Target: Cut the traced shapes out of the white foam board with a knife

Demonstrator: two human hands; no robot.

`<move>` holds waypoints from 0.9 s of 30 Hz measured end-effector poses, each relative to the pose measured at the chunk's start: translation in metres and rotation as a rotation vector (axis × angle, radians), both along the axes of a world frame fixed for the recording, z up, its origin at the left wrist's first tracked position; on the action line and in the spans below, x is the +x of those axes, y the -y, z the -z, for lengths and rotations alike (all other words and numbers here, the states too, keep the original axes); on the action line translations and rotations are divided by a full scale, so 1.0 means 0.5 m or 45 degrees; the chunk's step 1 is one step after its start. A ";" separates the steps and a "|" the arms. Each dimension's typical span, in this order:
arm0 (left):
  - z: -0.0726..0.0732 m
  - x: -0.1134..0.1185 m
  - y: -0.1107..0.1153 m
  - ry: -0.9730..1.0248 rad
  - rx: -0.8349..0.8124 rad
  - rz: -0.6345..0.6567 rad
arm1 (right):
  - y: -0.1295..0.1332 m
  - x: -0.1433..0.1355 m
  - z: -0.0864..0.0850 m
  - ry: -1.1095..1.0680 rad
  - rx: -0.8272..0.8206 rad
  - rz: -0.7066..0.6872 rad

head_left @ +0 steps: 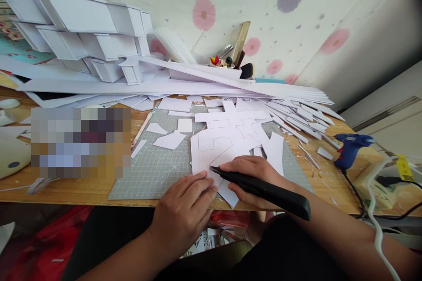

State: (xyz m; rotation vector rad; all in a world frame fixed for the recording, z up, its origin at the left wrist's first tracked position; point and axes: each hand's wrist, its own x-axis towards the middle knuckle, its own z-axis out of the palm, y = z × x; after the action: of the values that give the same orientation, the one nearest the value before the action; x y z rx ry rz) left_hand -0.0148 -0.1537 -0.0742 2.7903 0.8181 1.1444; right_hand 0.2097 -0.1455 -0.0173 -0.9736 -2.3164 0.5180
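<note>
My right hand [255, 175] is wrapped round a black utility knife [270, 191], whose tip touches a white foam board sheet [201, 151] near the front of the cutting mat. Pencilled outlines, some curved and some straight, mark the sheet. My left hand [187, 199] lies with its fingers stretched over the sheet's near edge, just left of the blade, holding nothing. A narrow white offcut [231, 194] sticks out beneath the right hand. Under the sheet lies the grey gridded cutting mat [145, 175].
White cut pieces [169, 139] are scattered over the mat. A blue glue gun [352, 145] and a power strip [376, 189] sit at right. Behind stand a white board model [82, 13], long strips [148, 88] and a tool holder [222, 65]. A blurred patch covers part of the left.
</note>
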 end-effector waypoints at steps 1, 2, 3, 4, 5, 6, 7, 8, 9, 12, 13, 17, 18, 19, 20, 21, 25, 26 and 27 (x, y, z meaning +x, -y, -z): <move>-0.001 0.001 0.000 0.000 -0.002 -0.002 | 0.002 0.002 0.001 0.000 0.005 -0.005; -0.002 0.001 0.001 0.001 -0.003 -0.007 | 0.003 0.003 0.002 -0.001 0.010 -0.010; -0.002 0.002 0.001 0.000 -0.007 -0.012 | 0.004 0.006 0.003 -0.004 0.018 -0.017; -0.003 0.002 0.002 -0.003 -0.013 -0.015 | 0.006 0.008 0.005 -0.004 0.024 -0.021; -0.003 0.002 0.002 -0.009 -0.022 -0.020 | 0.007 0.011 0.007 -0.003 0.030 -0.025; -0.003 0.002 0.003 -0.016 -0.031 -0.023 | 0.009 0.014 0.009 -0.001 0.035 -0.027; -0.002 0.002 0.003 -0.022 -0.040 -0.026 | 0.012 0.018 0.011 0.000 0.037 -0.029; -0.002 0.002 0.003 -0.023 -0.046 -0.028 | 0.014 0.022 0.012 0.001 0.035 -0.032; -0.002 0.001 0.003 -0.023 -0.048 -0.028 | 0.017 0.026 0.014 0.002 0.029 -0.037; -0.001 0.000 0.004 -0.015 -0.037 -0.032 | 0.026 0.036 0.017 0.000 -0.004 -0.050; -0.001 0.000 0.004 -0.017 -0.031 -0.030 | 0.028 0.038 0.018 -0.002 -0.008 -0.050; -0.001 0.001 0.003 -0.013 -0.014 -0.016 | 0.040 0.045 0.023 -0.029 -0.008 -0.030; -0.001 0.001 0.002 -0.009 -0.010 -0.014 | 0.043 0.047 0.024 -0.050 0.004 -0.016; -0.001 0.000 0.002 -0.006 -0.003 -0.011 | 0.047 0.050 0.025 -0.077 0.032 0.003; 0.000 0.000 0.002 -0.006 0.004 -0.007 | 0.051 0.054 0.025 -0.093 0.071 0.032; 0.001 -0.001 0.001 -0.010 0.014 -0.001 | 0.055 0.058 0.025 -0.098 0.130 0.060; 0.010 -0.003 0.001 -0.040 0.058 0.010 | 0.054 0.071 0.016 0.238 0.410 0.226; 0.011 -0.003 0.001 -0.044 0.073 0.006 | 0.050 0.071 0.012 0.405 0.455 0.293; 0.011 -0.002 0.002 -0.047 0.086 0.001 | 0.043 0.070 0.008 0.573 0.479 0.372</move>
State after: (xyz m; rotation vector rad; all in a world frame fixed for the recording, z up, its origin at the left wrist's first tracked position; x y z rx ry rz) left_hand -0.0160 -0.1545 -0.0796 2.8742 0.7956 1.1455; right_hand 0.2448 -0.1672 -0.0214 -1.3027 -2.4570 -0.2773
